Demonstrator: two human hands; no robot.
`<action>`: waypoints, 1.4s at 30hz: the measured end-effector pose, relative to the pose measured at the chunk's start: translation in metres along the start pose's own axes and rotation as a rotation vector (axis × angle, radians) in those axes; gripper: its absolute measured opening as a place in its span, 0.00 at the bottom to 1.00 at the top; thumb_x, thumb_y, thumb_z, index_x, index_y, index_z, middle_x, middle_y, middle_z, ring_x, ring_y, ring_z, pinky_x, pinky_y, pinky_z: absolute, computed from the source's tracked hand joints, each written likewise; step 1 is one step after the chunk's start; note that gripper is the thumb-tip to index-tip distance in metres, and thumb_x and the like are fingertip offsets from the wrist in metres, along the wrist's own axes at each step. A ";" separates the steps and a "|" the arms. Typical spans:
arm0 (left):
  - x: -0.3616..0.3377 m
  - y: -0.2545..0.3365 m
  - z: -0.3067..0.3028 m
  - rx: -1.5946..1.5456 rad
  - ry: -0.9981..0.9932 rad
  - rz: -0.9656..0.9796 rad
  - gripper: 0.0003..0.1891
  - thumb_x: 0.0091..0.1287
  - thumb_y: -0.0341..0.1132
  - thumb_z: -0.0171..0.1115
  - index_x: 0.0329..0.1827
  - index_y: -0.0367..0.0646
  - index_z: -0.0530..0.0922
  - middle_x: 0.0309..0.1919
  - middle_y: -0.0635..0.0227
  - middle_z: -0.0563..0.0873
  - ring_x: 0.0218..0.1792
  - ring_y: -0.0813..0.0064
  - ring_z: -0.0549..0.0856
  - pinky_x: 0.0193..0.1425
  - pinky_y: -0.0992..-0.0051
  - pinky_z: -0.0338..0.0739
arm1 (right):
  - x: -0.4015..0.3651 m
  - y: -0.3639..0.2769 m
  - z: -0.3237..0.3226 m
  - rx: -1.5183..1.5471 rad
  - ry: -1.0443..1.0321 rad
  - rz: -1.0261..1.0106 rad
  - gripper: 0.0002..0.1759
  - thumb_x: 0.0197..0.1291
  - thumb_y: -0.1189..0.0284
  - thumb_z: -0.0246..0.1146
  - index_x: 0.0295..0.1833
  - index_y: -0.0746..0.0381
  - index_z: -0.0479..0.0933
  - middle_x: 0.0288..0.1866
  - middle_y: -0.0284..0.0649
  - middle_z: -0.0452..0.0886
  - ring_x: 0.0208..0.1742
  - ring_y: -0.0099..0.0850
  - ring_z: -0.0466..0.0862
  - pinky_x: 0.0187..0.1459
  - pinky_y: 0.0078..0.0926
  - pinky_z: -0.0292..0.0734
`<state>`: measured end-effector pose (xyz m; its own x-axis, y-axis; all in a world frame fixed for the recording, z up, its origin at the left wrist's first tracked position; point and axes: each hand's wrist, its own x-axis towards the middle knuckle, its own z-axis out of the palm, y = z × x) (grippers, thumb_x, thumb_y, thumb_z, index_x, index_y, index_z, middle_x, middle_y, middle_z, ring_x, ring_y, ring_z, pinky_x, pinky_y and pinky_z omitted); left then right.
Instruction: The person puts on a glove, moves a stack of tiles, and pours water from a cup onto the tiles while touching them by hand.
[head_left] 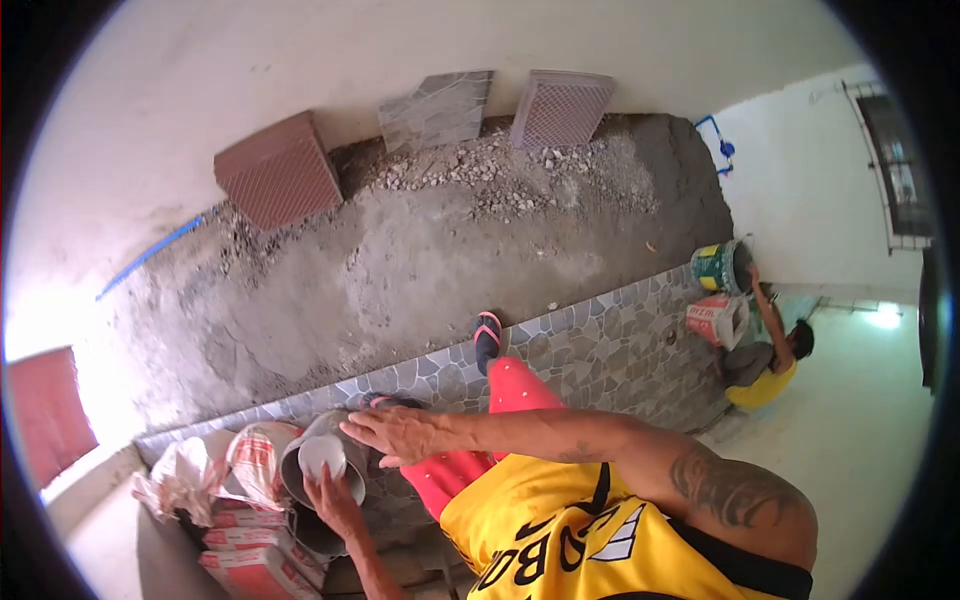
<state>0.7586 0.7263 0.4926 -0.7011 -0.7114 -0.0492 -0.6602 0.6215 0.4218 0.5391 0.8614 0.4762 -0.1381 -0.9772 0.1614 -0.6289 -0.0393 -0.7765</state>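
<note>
My left hand (335, 505) reaches up from the bottom edge, fingers closed on the lower side of a small white round container (322, 454). This container is at the mouth of a dark grey bucket (355, 484), and what it holds, if anything, I cannot make out. Just right of the bucket's mouth, my right hand (395, 437) is stretched out with its fingers extended and nothing in them. Beneath it a greyish thing (330, 425) shows by the bucket's rim, partly hidden.
Cement bags (262, 462) are stacked left of the bucket. A stone-patterned tile strip (590, 345) borders rough grey ground (430, 260). Tiles (278, 172) lean against the wall. At right a person in yellow (765, 385) crouches, a hand at a green bucket (715, 267), near a bag (712, 320).
</note>
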 end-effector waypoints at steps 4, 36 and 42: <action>0.052 0.142 0.018 -0.082 -0.108 0.123 0.19 0.62 0.25 0.66 0.57 0.42 0.81 0.65 0.51 0.74 0.63 0.53 0.77 0.59 0.62 0.78 | -0.042 0.034 -0.087 -0.067 0.124 0.054 0.57 0.44 0.62 0.77 0.74 0.71 0.52 0.70 0.59 0.60 0.68 0.54 0.69 0.69 0.43 0.66; 0.335 0.860 0.321 -0.504 -0.839 0.917 0.17 0.53 0.34 0.71 0.45 0.37 0.84 0.52 0.49 0.81 0.40 0.56 0.88 0.49 0.63 0.83 | -0.334 0.357 -0.612 -0.513 0.978 0.746 0.54 0.44 0.72 0.78 0.74 0.67 0.55 0.63 0.53 0.65 0.62 0.51 0.71 0.61 0.45 0.72; 0.375 0.910 0.385 -0.540 -0.782 0.823 0.21 0.55 0.34 0.66 0.51 0.34 0.81 0.51 0.47 0.81 0.43 0.54 0.87 0.50 0.61 0.82 | -0.348 0.444 -0.669 -0.494 0.948 0.652 0.52 0.44 0.71 0.79 0.73 0.66 0.57 0.62 0.53 0.67 0.62 0.50 0.71 0.61 0.45 0.72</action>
<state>-0.2083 1.1516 0.5094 -0.9459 0.3219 -0.0403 0.1130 0.4434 0.8892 -0.2037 1.3237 0.4827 -0.8978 -0.2429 0.3673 -0.4280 0.6776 -0.5980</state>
